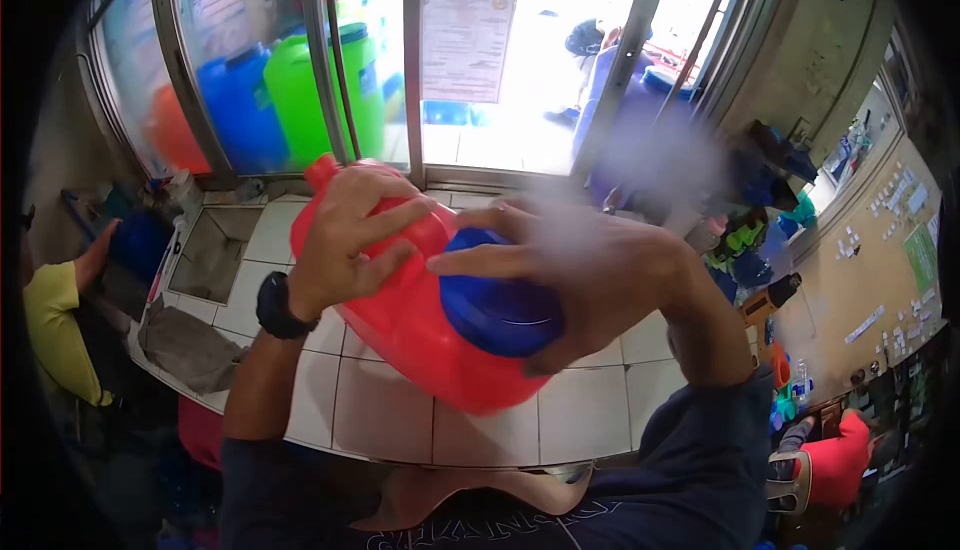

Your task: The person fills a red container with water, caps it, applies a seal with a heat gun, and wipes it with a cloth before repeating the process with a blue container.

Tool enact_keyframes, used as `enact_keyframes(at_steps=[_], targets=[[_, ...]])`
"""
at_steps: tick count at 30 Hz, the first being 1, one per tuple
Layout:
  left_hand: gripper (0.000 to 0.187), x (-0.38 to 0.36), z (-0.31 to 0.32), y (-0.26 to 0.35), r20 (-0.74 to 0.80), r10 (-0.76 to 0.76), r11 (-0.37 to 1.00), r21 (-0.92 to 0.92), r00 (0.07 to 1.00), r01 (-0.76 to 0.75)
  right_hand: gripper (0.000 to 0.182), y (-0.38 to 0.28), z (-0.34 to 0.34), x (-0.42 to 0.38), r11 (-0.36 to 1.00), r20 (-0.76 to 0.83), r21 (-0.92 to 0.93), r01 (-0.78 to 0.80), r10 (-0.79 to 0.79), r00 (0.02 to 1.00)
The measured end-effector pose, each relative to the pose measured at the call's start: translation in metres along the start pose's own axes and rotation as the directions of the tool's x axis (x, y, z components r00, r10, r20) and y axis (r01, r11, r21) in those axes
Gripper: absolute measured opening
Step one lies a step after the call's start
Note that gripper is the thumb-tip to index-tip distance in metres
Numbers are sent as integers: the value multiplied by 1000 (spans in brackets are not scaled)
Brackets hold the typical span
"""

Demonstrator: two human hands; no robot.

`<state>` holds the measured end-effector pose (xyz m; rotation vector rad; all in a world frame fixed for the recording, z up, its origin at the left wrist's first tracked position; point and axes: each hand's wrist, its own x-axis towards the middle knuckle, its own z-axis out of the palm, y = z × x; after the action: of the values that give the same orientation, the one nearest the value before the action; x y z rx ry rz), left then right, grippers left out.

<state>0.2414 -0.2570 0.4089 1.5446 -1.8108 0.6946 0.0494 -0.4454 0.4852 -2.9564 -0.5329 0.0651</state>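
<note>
A red plastic jug [410,305] lies tilted on the white tiled counter in front of me, with a small red spout cap [322,172] at its far left end. A wide blue screw cap [500,295] sits on its near right side. My left hand [365,225], above a black wristwatch, is curled over the top of the jug, thumb and fingers pressed on it. My right hand [590,275] is wrapped round the blue cap, with fingers over its upper edge. A hazy smear covers part of this hand.
A basin [205,255] is set in the counter at the left, with a grey cloth [190,348] beside it. Behind the glass stand a blue drum [240,105] and a green drum [300,95]. People in a yellow shirt [55,320] and a red shirt [838,462] are at either side.
</note>
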Motion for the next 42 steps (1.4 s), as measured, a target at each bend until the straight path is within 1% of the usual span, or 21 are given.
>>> enact_keyframes(at_steps=[2, 3, 5, 7, 8, 10, 11, 13, 15, 16, 17, 18, 20, 22, 24, 26, 28, 29, 32, 35, 42], targets=[[37, 17, -2, 2, 136, 96, 990, -114, 986, -81, 103, 36, 11, -14, 757, -214, 460, 464, -413, 885], [37, 22, -2, 2, 127, 96, 991, -108, 987, -82, 101, 49, 24, -22, 509, -365, 674, 535, -400, 841], [39, 32, -2, 0, 294, 175, 983, -2, 940, -183, 93, 97, 86, -48, 58, -614, 784, 618, -75, 786], [42, 44, -13, 0, 413, 212, 962, 70, 886, -263, 82, 124, 148, -56, -184, -665, 628, 756, 376, 645], [42, 44, -21, 1, 410, 207, 963, 75, 888, -259, 78, 122, 171, -54, -272, -627, 491, 828, 550, 552], [40, 43, -38, -3, 587, 36, 980, 138, 809, -143, 72, 144, 250, -71, 8, -405, 709, 706, 824, 397], [40, 43, -49, -6, 659, -49, 980, 178, 751, -93, 64, 157, 307, -87, -250, -161, 636, 730, 882, 442], [40, 37, -74, -2, 615, -84, 972, 225, 784, -71, 55, 148, 366, -106, -254, 84, 807, 533, 943, 323], [41, 21, -87, -3, 711, -196, 979, 104, 676, 175, 52, 139, 394, -125, -428, 350, 832, 352, 898, 265], [41, 16, -93, -9, 706, -207, 976, 105, 677, 189, 50, 136, 402, -130, -219, 215, 976, 20, 970, 115], [42, 9, -99, -14, 705, -98, 993, 20, 702, 118, 48, 136, 407, -130, -12, 25, 937, -348, 999, 34], [43, 1, -105, -17, 691, 8, 997, -61, 722, 46, 44, 110, 376, -111, 26, -164, 718, -695, 977, -133], [58, -19, -96, -19, 682, -97, 991, 136, 725, 5, 42, 84, 348, -87, 349, -721, 216, -912, 687, 92], [59, -65, -66, -44, 127, -8, 993, 119, 992, -7, 38, 66, 330, -50, 421, -490, 544, -726, 861, 132], [53, -91, -83, -64, 110, -114, 983, 157, 987, 97, 31, 51, 342, -9, 558, -340, 554, -618, 829, 444], [39, -123, -102, -112, -279, -288, 953, -182, 916, 244, 34, 26, 366, 43, 747, -333, 458, -483, 647, 685], [37, -175, -142, -177, -489, -373, 928, -192, 788, 320, 53, -6, 378, 102, 933, -394, 295, -207, 316, 863], [38, -207, -156, -201, -562, -493, 868, -270, 664, 416, 53, -7, 390, 132, 937, -361, 301, -177, 284, 888], [40, -313, -179, -284, -632, -728, 647, -507, 265, 569, 85, -7, 405, 233, 992, -459, 119, 42, 17, 888], [42, -398, -180, -359, -586, -810, 470, -661, -12, 585, 102, -32, 287, 363, 964, -758, 203, 170, 45, 651], [47, -468, -166, -427, -515, -833, 341, -765, -201, 546, 94, -80, 134, 490, 978, -756, -99, 184, -194, 625]])
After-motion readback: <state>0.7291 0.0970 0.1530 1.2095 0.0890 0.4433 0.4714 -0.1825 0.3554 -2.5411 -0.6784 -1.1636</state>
